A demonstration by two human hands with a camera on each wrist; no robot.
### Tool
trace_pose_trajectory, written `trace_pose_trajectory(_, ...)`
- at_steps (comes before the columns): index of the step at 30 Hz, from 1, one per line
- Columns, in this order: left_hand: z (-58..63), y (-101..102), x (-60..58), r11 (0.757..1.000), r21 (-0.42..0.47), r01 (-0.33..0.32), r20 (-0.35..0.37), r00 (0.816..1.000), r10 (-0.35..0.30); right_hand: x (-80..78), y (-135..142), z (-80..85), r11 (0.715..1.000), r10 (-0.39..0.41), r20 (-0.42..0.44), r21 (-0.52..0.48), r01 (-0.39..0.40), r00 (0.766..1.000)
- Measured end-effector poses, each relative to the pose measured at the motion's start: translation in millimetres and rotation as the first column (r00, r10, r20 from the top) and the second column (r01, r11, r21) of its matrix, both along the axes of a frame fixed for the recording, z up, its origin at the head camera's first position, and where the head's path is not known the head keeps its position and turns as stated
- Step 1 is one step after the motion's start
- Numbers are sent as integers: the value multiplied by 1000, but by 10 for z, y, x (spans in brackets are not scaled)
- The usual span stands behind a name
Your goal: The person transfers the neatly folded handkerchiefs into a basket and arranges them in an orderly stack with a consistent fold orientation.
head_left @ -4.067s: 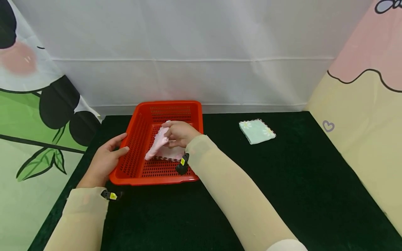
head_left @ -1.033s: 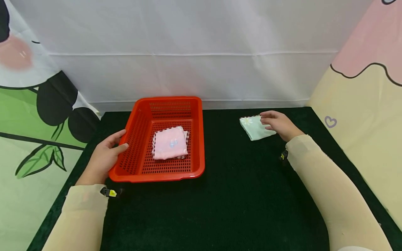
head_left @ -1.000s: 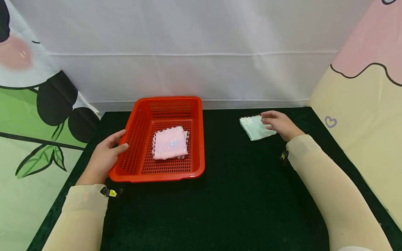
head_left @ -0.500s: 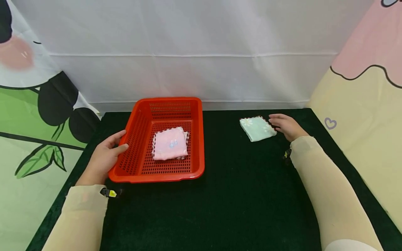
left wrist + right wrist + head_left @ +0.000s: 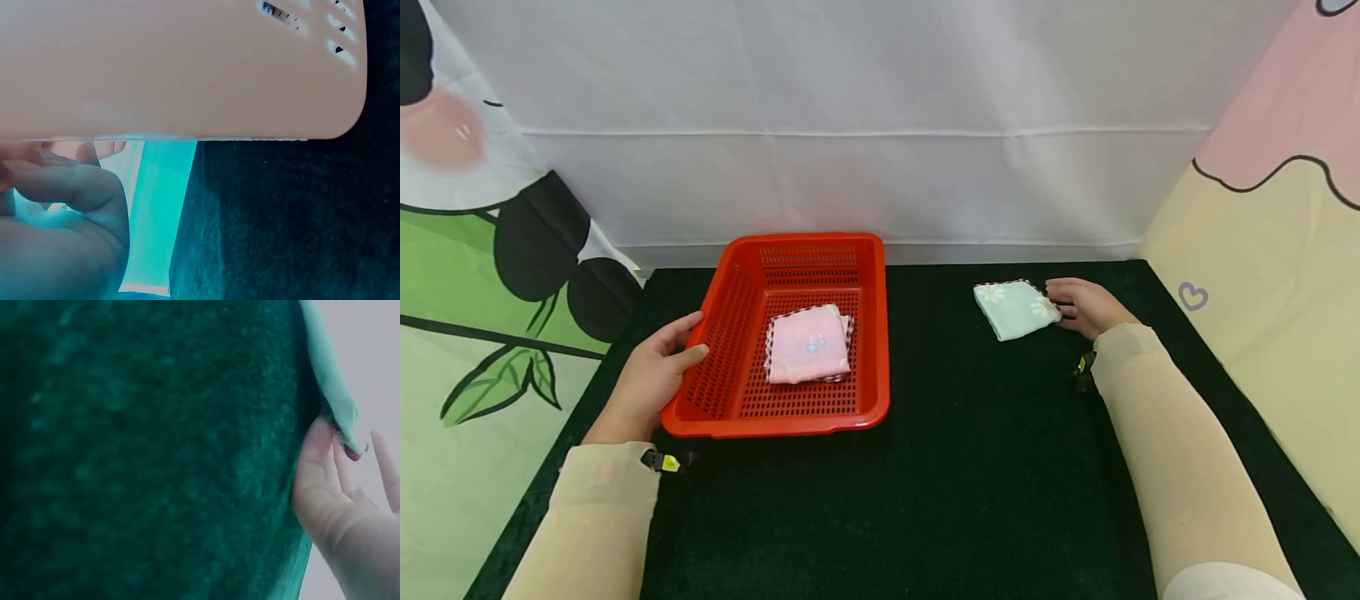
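Note:
Reaching in from the left, my left hand (image 5: 651,375) holds the side rim of a red perforated plastic basket (image 5: 874,367), thumb and index finger at its edge. In the left wrist view the basket wall (image 5: 187,75) hides part of that hand. A folded pink cloth (image 5: 808,346) with a checked border lies in the basket, over another pale cloth. My right hand (image 5: 1090,308) is at the right corner of a folded mint-green cloth (image 5: 1011,310) with white flowers. The right wrist view shows the thumb at the cloth's underside and another finger spread apart from it.
A dark green tablecloth (image 5: 955,483) covers the table. Behind it hangs a white curtain (image 5: 880,125). Printed panels stand at both sides, with a purple heart (image 5: 1192,296) on the right one.
My right hand has left the pink cloth in the basket and gone right to the green cloth, first over it, then down to its right corner. My left hand has stayed at the basket.

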State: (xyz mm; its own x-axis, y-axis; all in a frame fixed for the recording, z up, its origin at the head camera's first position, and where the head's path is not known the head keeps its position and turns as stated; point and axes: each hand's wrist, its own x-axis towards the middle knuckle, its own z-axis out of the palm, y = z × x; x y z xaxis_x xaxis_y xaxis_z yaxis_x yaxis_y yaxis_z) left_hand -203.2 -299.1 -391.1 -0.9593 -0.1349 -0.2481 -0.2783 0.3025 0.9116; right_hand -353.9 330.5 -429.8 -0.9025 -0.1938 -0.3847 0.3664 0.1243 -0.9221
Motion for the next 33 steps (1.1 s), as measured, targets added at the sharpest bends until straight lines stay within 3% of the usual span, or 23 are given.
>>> trace_pose_trajectory(10,-3,15,6,1000,3,-1,4,1000,1,-72,-93,32,998,26,17,64,-27,1000)
trace_pose_trajectory(18,21,12,27,1000,-15,-11,3,1000,11,-161,-207,-12,995,-18,78,-100,26,997)
trace_pose_trajectory(23,26,14,28,1000,-6,-7,3,1000,7,-154,-219,-9,992,-20,110,-124,34,994)
trace_pose_trajectory(33,26,5,33,1000,1,-10,8,1000,10,-162,-119,-22,992,109,100,-72,-102,989)
